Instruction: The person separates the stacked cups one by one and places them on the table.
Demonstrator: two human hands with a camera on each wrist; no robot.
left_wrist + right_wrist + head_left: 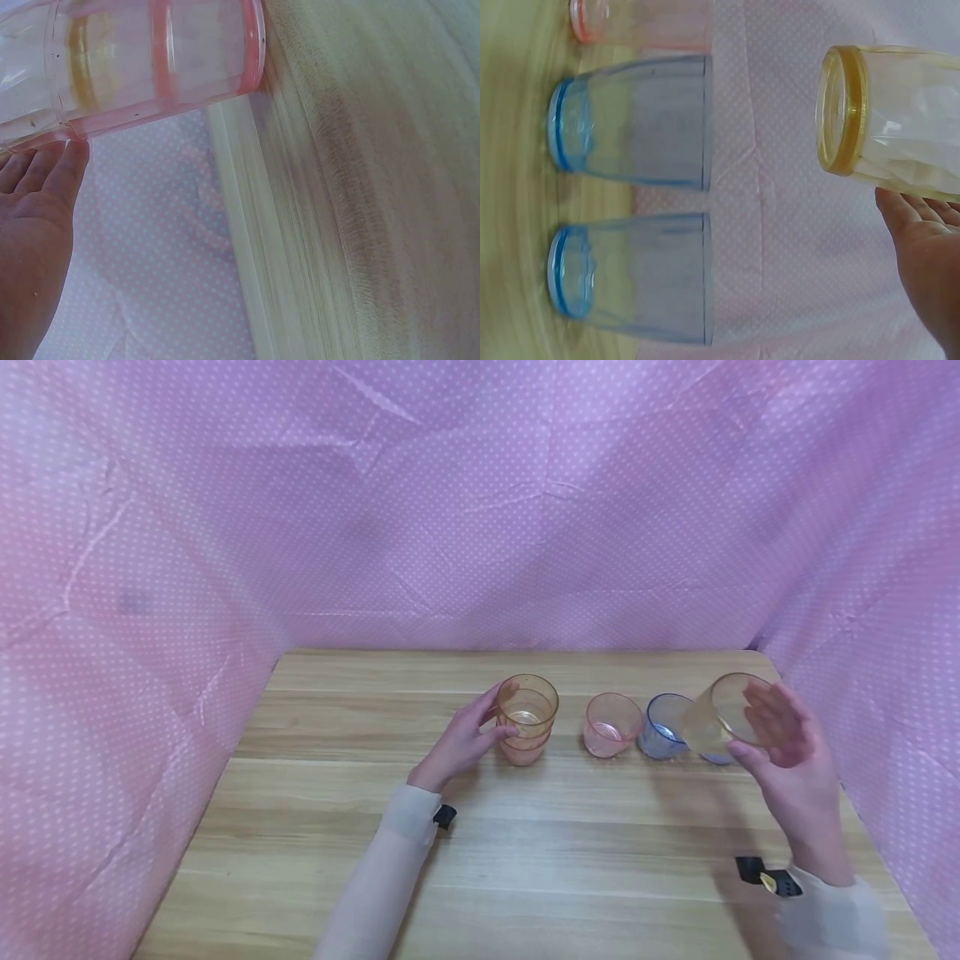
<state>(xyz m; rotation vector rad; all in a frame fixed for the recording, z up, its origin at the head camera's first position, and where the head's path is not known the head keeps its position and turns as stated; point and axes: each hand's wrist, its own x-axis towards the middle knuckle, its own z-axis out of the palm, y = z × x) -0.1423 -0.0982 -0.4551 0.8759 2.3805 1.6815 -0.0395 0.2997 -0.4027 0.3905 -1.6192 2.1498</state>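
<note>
My left hand [467,742] grips a nested stack of clear plastic cups, thumb in front and fingers round the far left side. A yellow cup [528,731] is on top, inside pink cups [206,52] whose base is at the tabletop. My right hand [806,772] holds another yellow cup [915,112] in the air, thumb on the near side and fingers on the right side. That cup overlaps the blue cups in the head view. A pink cup [612,727] stands upright between the stack and a blue cup [662,739]; a second blue cup [634,277] stands beside it.
The cups stand on a wood-grain table [525,860], towards its back right. Pink polka-dot cloth [480,527] hangs behind the table and along both sides. Black straps [768,877] are at both wrists.
</note>
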